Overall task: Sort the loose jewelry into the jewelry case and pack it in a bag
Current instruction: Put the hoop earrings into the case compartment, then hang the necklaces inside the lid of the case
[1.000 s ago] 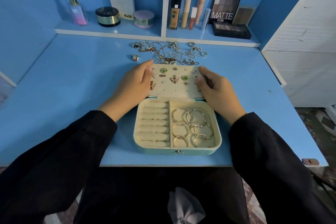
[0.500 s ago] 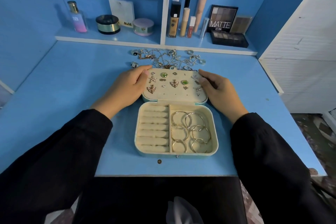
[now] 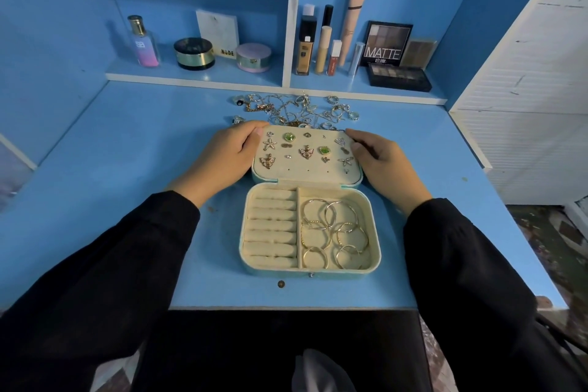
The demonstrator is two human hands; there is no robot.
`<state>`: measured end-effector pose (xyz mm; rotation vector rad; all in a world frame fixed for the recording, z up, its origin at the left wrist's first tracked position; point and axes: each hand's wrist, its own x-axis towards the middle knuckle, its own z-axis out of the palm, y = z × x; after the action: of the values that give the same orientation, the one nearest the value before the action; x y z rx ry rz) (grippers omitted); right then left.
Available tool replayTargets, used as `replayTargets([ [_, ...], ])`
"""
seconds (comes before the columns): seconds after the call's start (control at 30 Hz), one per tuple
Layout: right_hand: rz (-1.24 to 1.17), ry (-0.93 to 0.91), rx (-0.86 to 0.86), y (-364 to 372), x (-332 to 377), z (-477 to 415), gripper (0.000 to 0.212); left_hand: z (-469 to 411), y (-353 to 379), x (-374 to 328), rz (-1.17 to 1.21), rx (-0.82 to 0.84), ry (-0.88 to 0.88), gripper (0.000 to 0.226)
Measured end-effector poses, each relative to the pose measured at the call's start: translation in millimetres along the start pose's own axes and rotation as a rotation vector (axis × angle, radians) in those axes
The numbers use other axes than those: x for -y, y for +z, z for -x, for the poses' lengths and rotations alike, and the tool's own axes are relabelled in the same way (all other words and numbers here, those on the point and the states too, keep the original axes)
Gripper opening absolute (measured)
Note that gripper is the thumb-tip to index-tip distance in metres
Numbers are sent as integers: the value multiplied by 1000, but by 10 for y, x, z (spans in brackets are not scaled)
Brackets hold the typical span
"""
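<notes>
Case (image 3: pixel 337 274) sits open mid-desk (image 3: pixel 127 200), base toward the person, lid (image 3: pixel 305 173) hinged back on the far side. Left grip (image 3: pixel 222 157) and right grip (image 3: pixel 383 162) each hold one side of the lid, thumbs on the padded face and fingers curled at the rim. Can't tell if the lid lies flat or the hands prop it.

Loaded so far: earrings (image 3: pixel 306 151) pinned on the lid pad, hoops (image 3: pixel 334 232) loose in the right compartment. Ring rolls (image 3: pixel 270 226) on the left look empty. Loose pile (image 3: pixel 296 111) of chains and rings lies just beyond the lid's far edge.

Handling, my read:
- Case is light, with a stiff shell and soft lining. The hinge is the weak axis.
- Don't lift by the lid: the base would swing and the hoops slide out. Shut it first, then take the base by both long sides.
- Chains are thin, limp and tangled. Draw one at a time from an end or clasp, no yanking.
- Rings are small, hard and likely to roll. Pinch across the band, then press into a roll slot.

Bag not in view.
</notes>
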<state>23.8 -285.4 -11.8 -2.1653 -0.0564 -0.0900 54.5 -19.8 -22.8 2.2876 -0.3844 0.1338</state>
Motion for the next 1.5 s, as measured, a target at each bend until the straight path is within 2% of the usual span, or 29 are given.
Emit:
replayTargets([
  [0.1, -85, -4, -18, -9, 13, 15, 35, 12, -16, -24, 39, -53, 35, 36],
  [0.23, -394, -25, -97, -20, 108, 59, 27, 44, -84, -108, 133, -156, 119, 35],
  [0.3, -470, -48, -116, -43, 149, 60, 26, 58, -136, -137, 180, -165, 154, 34],
  [0.47, -612, -91, -130, -98, 303, 137, 25, 144, -277, -235, 339, -147, 260, 36],
  [0.53, -634, -95, -131, -116, 362, 196, 32, 196, -324, -296, 397, -128, 285, 37],
  [0.63, -660, -92, -108, -144, 419, 302, 39, 273, -383, -358, 477, -86, 269, 38],
  [0.77, -734, -77, -38, -192, 430, 452, 36, 339, -442, -373, 530, 0, 230, 38],
  [0.93, -675, -86, 111, -293, 383, 612, 32, 400, -505, -327, 535, 207, 136, 31],
  [1.07, -509, -94, 215, -365, 272, 714, 51, 479, -515, -263, 405, 345, 102, 53],
  [1.13, -426, -86, 257, -383, 224, 762, 54, 514, -498, -230, 366, 382, 78, 63],
  [1.27, -315, -68, 333, -406, 158, 869, 42, 586, -499, -175, 363, 471, 49, 68],
  [1.5, -318, -109, 399, -384, 20, 958, 65, 669, -534, -166, 260, 527, 103, 66],
])
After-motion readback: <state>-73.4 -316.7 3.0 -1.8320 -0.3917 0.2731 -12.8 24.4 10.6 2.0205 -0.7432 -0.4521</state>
